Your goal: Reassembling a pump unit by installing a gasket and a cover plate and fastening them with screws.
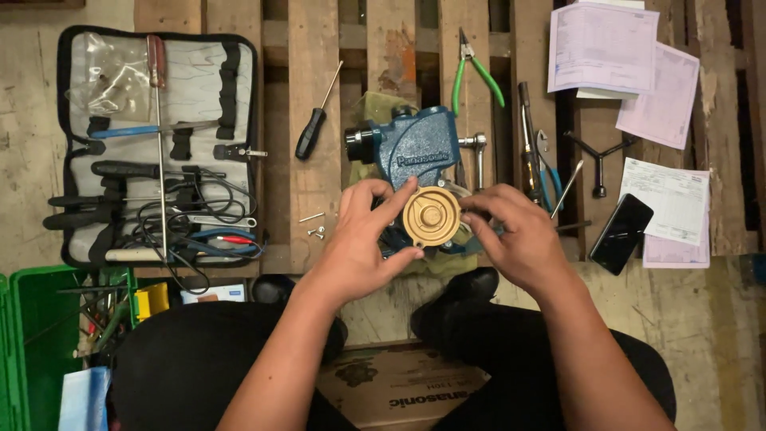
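A round tan disc-shaped part [432,216] is held between both hands over a blue metal pump body [415,152] that rests on a greenish cloth on a wooden pallet. My left hand [367,239] grips the disc's left and lower edge with thumb and fingers. My right hand [515,231] pinches its right edge. The lower part of the pump is hidden behind the disc and my hands.
An open grey tool pouch [159,144] with tools and wires lies left. A black-handled screwdriver [313,128], loose screws [317,231], green-handled pliers [471,72], a socket wrench [479,148], a black phone [621,233] and papers [630,64] surround the pump. A green crate [40,343] stands at lower left; a cardboard box [399,383] sits between my legs.
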